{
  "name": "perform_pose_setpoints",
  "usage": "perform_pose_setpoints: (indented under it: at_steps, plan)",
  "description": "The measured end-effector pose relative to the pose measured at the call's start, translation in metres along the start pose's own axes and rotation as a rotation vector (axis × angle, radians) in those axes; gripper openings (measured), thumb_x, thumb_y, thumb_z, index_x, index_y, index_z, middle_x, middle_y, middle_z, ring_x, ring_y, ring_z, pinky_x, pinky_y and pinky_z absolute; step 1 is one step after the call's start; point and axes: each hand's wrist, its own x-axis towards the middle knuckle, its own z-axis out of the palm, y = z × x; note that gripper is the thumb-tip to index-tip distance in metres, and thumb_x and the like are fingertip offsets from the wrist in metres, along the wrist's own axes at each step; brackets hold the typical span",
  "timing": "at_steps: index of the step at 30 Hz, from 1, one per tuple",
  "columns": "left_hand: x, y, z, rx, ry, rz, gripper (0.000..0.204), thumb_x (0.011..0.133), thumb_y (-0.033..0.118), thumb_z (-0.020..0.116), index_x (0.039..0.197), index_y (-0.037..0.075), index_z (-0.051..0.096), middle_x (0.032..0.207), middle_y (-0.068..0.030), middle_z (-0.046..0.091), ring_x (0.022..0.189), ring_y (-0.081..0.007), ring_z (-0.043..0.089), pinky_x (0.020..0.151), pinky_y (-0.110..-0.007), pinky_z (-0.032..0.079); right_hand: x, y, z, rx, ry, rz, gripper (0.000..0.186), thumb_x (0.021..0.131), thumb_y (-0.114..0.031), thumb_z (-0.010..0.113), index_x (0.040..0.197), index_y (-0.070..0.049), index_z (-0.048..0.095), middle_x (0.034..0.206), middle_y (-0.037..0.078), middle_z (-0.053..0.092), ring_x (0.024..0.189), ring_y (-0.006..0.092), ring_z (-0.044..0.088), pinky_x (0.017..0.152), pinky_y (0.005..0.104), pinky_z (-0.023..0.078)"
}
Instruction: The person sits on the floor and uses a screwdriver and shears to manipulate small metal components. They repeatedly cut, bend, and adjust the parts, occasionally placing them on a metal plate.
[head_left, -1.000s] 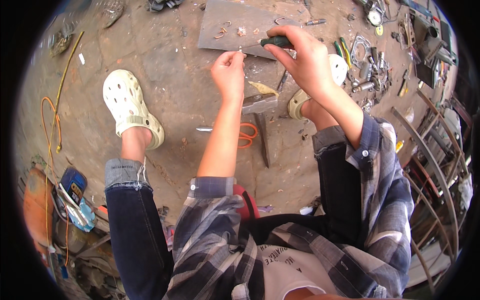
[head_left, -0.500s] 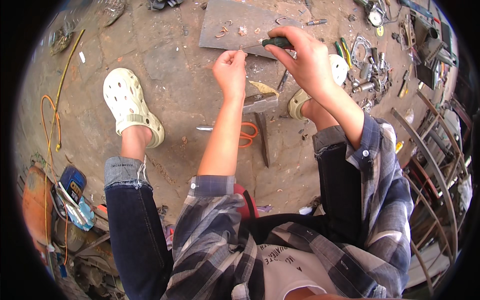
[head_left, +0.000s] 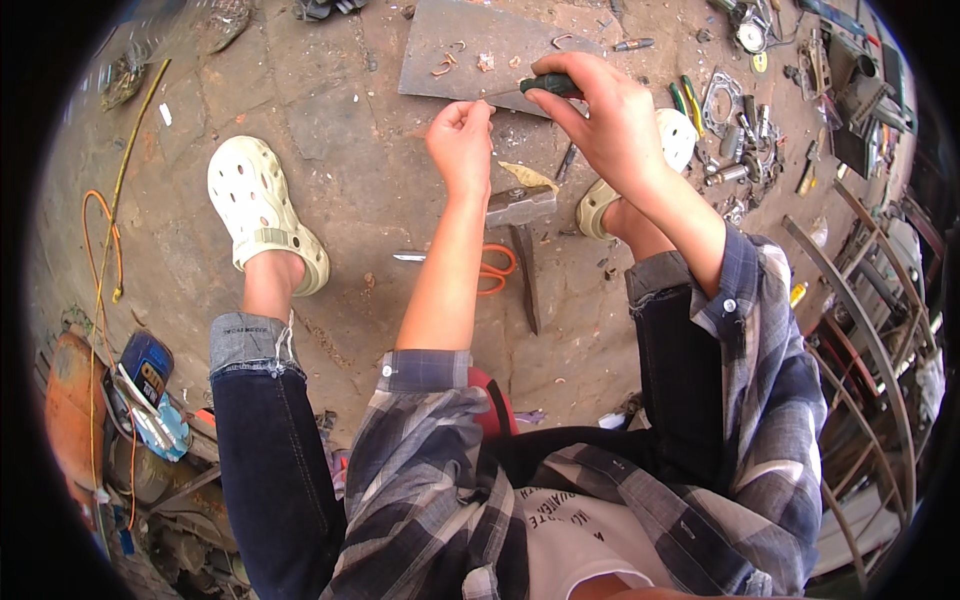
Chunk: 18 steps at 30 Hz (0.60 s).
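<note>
My right hand (head_left: pixel 620 130) grips a screwdriver (head_left: pixel 545 86) by its dark green handle, its thin shaft pointing left toward my left hand (head_left: pixel 458 150). The fingers of my left hand are pinched at that tip, on something too small to make out. Both hands are over the near edge of a grey metal plate (head_left: pixel 430 35), on which lie small bent copper-coloured pieces (head_left: pixel 441 66). Just below my hands a hammer (head_left: pixel 520 207) lies on the ground. Orange-handled scissors (head_left: pixel 508 262) lie beside it, partly hidden by my left forearm.
Pliers (head_left: pixel 691 100), metal gaskets (head_left: pixel 720 98) and several loose parts lie at the right, with bent metal bars (head_left: pixel 868 330) nearer. Yellow cord (head_left: pixel 135 135), an orange tank (head_left: pixel 75 420) and a blue container (head_left: pixel 145 365) are at the left. My feet in cream clogs (head_left: pixel 250 200) flank the hands.
My left hand has risen very slightly, and my right hand has shifted a little with the screwdriver still in it. Otherwise little differs.
</note>
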Motion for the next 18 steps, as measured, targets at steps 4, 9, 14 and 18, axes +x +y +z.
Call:
perform_pose_setpoints:
  at_steps: [4,9,14,18]
  plan:
    - [0.0009,-0.0007,-0.0002,-0.013,-0.012,0.01,0.013,0.088,0.007,0.062,0.077,0.0,0.064,0.064,-0.0001,0.055,0.049,-0.0058,0.045,0.046,-0.021,0.036,0.0004,0.001,0.0001,-0.007,0.0,-0.005,0.026,0.08,-0.016,0.072,0.102,-0.006,0.062,0.09,0.013,0.067,0.08,0.0318,0.066,0.068,0.0371,0.054]
    - [0.0035,-0.0038,0.0003,-0.011,0.0,0.011,0.014,0.088,0.007,0.062,0.075,0.001,0.063,0.063,0.0001,0.054,0.049,-0.0055,0.044,0.045,-0.021,0.035,0.0009,-0.0017,-0.0013,-0.029,-0.003,-0.021,0.026,0.079,-0.015,0.072,0.101,-0.006,0.062,0.09,0.014,0.067,0.078,0.0323,0.066,0.066,0.0376,0.054]
    - [0.0057,-0.0082,0.0025,-0.013,0.017,0.039,0.014,0.087,0.006,0.062,0.074,0.001,0.062,0.062,0.0004,0.054,0.048,-0.0057,0.044,0.045,-0.021,0.034,0.0008,-0.0024,-0.0005,-0.066,0.012,-0.07,0.025,0.079,-0.017,0.072,0.099,-0.007,0.062,0.089,0.013,0.066,0.076,0.0324,0.066,0.065,0.0385,0.054]
    - [0.0053,-0.0081,0.0051,-0.013,0.056,0.046,0.015,0.086,0.006,0.062,0.072,0.002,0.06,0.061,0.001,0.053,0.048,-0.0056,0.043,0.044,-0.022,0.033,-0.0026,-0.0081,0.0022,-0.114,0.03,-0.085,0.023,0.079,-0.018,0.072,0.097,-0.008,0.062,0.085,0.01,0.066,0.073,0.0302,0.066,0.062,0.0378,0.054]
